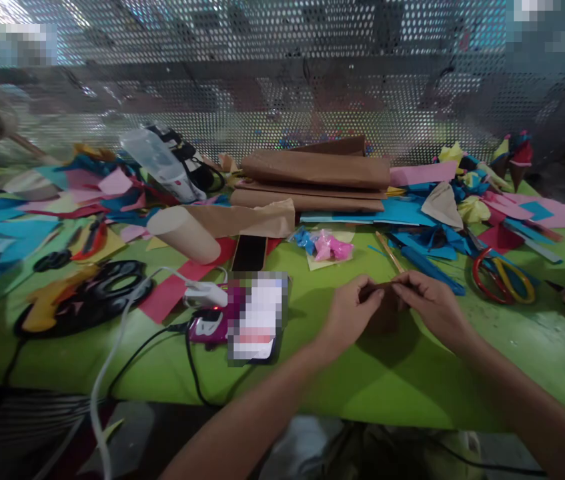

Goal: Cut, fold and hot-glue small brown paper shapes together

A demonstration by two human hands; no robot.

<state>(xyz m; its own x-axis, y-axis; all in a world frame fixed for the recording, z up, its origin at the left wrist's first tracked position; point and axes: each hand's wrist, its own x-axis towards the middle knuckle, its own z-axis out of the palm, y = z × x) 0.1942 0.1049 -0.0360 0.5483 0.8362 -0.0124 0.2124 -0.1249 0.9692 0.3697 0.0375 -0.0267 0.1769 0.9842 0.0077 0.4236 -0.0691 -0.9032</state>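
Note:
Both my hands meet over the green table on a small piece of brown paper. My left hand pinches its left edge with closed fingers. My right hand pinches its upper right edge, fingers pressed together. The paper is held just above the table, partly hidden between my fingers.
A stack of brown paper rolls lies behind. Coloured paper scraps, pink and blue folded bits, a pencil, red-yellow scissors, black scissors, a phone, a white charger and cables and a white bottle surround my hands.

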